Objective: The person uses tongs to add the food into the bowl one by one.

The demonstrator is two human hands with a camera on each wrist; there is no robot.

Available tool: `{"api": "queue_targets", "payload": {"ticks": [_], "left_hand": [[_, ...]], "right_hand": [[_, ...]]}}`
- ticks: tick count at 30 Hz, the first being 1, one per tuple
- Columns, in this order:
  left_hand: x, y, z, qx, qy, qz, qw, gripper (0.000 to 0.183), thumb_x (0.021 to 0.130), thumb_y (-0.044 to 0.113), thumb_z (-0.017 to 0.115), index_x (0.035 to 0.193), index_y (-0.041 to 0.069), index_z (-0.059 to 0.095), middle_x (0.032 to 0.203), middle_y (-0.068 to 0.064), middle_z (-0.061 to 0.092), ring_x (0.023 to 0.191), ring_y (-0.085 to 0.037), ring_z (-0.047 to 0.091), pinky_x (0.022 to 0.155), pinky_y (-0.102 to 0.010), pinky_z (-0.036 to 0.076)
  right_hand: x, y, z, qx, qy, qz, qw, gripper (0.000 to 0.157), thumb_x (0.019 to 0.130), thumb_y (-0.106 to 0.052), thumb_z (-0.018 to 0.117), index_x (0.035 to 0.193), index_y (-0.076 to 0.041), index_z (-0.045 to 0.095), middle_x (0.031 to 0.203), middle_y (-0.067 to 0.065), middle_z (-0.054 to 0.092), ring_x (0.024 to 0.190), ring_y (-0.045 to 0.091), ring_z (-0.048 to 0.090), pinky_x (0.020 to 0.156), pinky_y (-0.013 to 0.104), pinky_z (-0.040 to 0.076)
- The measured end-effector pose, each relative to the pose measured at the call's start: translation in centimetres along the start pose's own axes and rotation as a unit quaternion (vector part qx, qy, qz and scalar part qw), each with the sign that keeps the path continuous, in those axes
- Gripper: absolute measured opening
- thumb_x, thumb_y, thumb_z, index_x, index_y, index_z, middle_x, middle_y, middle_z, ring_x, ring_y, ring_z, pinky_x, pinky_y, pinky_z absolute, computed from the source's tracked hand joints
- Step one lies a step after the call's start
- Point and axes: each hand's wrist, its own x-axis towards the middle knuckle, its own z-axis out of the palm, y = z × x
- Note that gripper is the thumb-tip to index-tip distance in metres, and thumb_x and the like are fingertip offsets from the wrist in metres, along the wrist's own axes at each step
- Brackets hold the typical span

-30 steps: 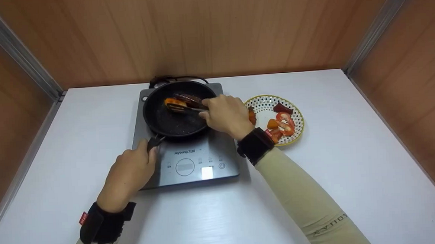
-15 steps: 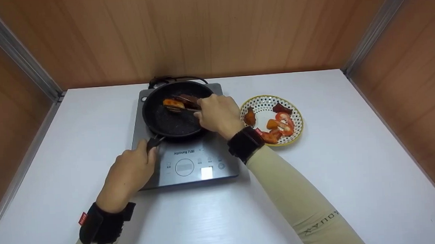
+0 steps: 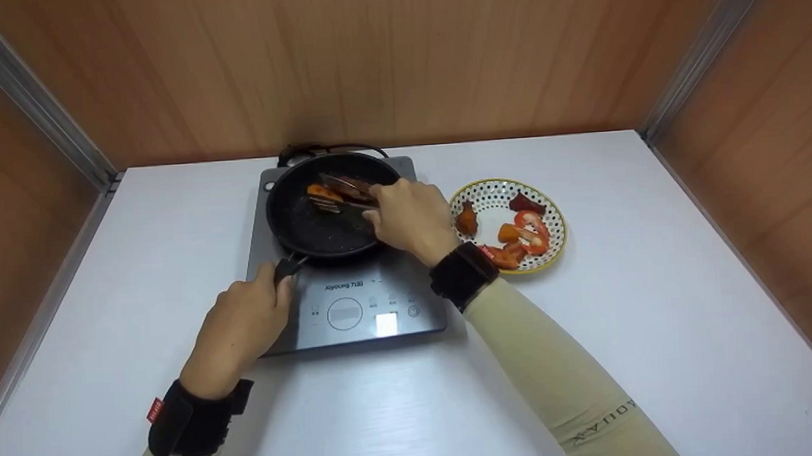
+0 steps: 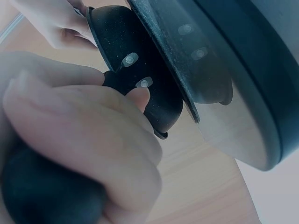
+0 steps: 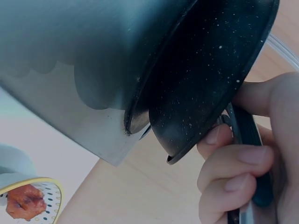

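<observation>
My left hand (image 3: 244, 320) grips the black handle (image 3: 288, 266) of a frying pan (image 3: 316, 233) on an induction cooker (image 3: 381, 292). In the left wrist view, the fingers curl round the handle near the pan's riveted bracket. My right hand (image 3: 412, 217) reaches over the pan's right rim and holds tongs (image 5: 250, 135) with a dark grip and metal arms. The slotted tip of the tongs lies low inside the pan. An orange piece of food (image 3: 317, 191) sits at the tips, partly covered by them. The fingers hide the upper part of the tongs.
Right of the cooker stands a dotted plate (image 3: 492, 213) with a yellow rim, bearing several food pieces, among them red pepper slices (image 3: 535, 232). A black cord (image 3: 353, 145) runs behind the pan. Wooden panels (image 3: 397, 61) border the white table (image 3: 612, 314) at the back and sides.
My right hand has shifted slightly left with the tongs, uncovering the piece on the plate's left side. Less of the orange piece shows between the tips. My left hand keeps its place on the handle.
</observation>
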Motion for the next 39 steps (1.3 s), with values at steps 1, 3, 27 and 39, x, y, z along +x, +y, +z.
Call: {"api": "queue_targets", "payload": {"ticks": [1,3,27,39], "left_hand": [[0.0,0.0,0.0,0.002,0.001,0.001,1.0000,0.029,0.113,0.025,0.047,0.111,-0.004,0.054,0.067,-0.016,0.059,0.056,-0.028,0.055,0.048,-0.040,0.042],[0.0,0.0,0.1,0.006,0.003,0.001,1.0000,0.029,0.112,0.024,0.048,0.112,-0.005,0.054,0.068,-0.017,0.059,0.057,-0.028,0.055,0.049,-0.041,0.042],[-0.1,0.1,0.1,-0.009,-0.003,-0.005,0.9999,0.029,0.113,0.028,0.046,0.109,0.000,0.053,0.067,-0.012,0.056,0.057,-0.027,0.053,0.049,-0.039,0.040],[0.0,0.0,-0.1,-0.003,-0.013,-0.007,0.9999,0.031,0.114,0.030,0.045,0.111,0.000,0.053,0.070,-0.015,0.058,0.060,-0.029,0.055,0.051,-0.042,0.042]], "right_hand": [[-0.2,0.2,-0.1,0.004,0.002,0.001,1.000,0.038,0.105,-0.047,0.061,0.129,-0.020,0.073,0.111,0.010,0.077,0.092,0.030,0.074,0.074,0.050,0.059],[-0.6,0.6,-0.3,0.013,0.007,0.003,1.000,0.038,0.105,-0.048,0.061,0.128,-0.020,0.072,0.112,0.011,0.077,0.093,0.032,0.074,0.075,0.051,0.058],[-10.4,12.3,-3.3,0.120,0.037,0.102,0.987,0.046,0.104,-0.045,0.065,0.141,-0.018,0.066,0.091,0.008,0.072,0.075,0.030,0.064,0.059,0.046,0.047],[-11.9,15.4,-2.8,0.138,-0.043,0.158,0.977,0.052,0.105,-0.047,0.063,0.143,-0.012,0.064,0.100,0.019,0.069,0.081,0.033,0.061,0.062,0.043,0.044]]}}
